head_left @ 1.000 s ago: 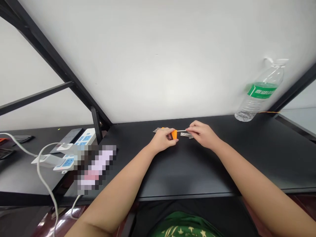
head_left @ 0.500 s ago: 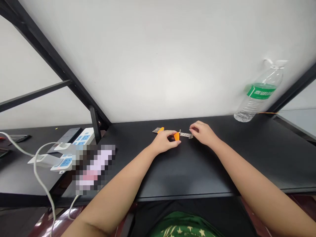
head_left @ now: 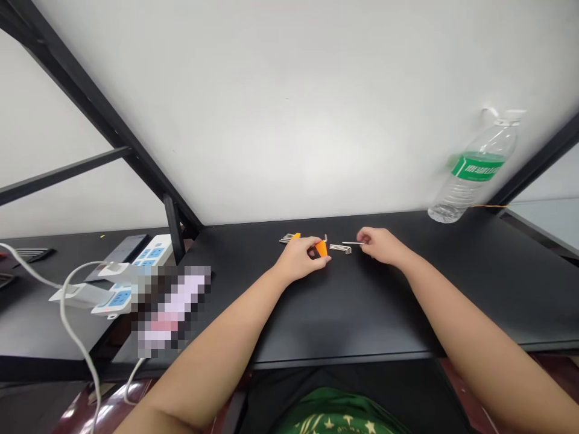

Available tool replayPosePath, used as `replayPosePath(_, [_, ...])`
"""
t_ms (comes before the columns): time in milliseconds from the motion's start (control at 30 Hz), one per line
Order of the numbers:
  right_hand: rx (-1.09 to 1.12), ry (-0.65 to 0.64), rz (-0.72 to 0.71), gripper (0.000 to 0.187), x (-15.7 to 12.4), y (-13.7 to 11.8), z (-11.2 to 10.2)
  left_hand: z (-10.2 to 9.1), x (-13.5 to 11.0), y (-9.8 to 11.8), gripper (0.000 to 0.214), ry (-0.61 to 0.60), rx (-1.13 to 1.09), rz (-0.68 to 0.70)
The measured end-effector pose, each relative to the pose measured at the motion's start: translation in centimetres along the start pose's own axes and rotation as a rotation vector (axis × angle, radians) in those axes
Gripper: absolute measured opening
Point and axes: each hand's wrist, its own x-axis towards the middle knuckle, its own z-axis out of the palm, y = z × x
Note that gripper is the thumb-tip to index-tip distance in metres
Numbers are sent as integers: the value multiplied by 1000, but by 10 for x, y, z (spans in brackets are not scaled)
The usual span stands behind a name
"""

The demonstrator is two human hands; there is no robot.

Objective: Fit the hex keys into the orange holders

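My left hand [head_left: 296, 258] pinches an orange hex key holder [head_left: 321, 248] between thumb and fingers, just above the black tabletop. One short bent key end sticks up from this holder. In my closed right hand [head_left: 377, 244] is a thin metal hex key [head_left: 350, 243], its straight end pointing left. Between the hands lies a row of loose L-shaped hex keys [head_left: 340, 248], side by side. Behind my left hand, partly covered by it, rests a second set of hex keys [head_left: 286, 238] with an orange holder [head_left: 297, 236].
A clear plastic bottle [head_left: 473, 172] with a green label leans at the wall on the right. To the left are a white power strip [head_left: 154, 253] with plugs and cables, and a blurred-out phone [head_left: 174, 310]. A black metal frame [head_left: 174, 226] rises at the left edge.
My right hand has moved slightly right, and a hex key now shows in its fingers, apart from the row. The left hand has tilted the orange holder a little.
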Motion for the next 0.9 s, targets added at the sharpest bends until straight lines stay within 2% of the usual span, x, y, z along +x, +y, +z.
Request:
replayPosePath(100, [270, 9, -205, 19, -5, -10, 1, 0, 0, -1, 36, 14, 31, -30])
replayPosePath(167, [323, 46, -307, 18, -7, -17, 3, 0, 0, -1, 36, 19, 28, -41])
replayPosePath(367, [258, 116, -479, 22, -10, -25, 9, 1, 0, 1, 35, 15, 39, -6])
replayPosePath(533, [65, 144, -616, 28, -12, -29, 9, -3, -2, 4, 24, -46, 88, 33])
replayPosePath(633, [26, 136, -642, 26, -15, -37, 14, -4, -3, 10, 24, -84, 83, 82])
replayPosePath(767, [126, 90, -564, 20, -19, -50, 27, 0, -3, 15, 21, -78, 15, 108])
replayPosePath(900, [200, 175, -474, 20, -19, -52, 34, 4, -2, 12, 20, -61, -44, 44])
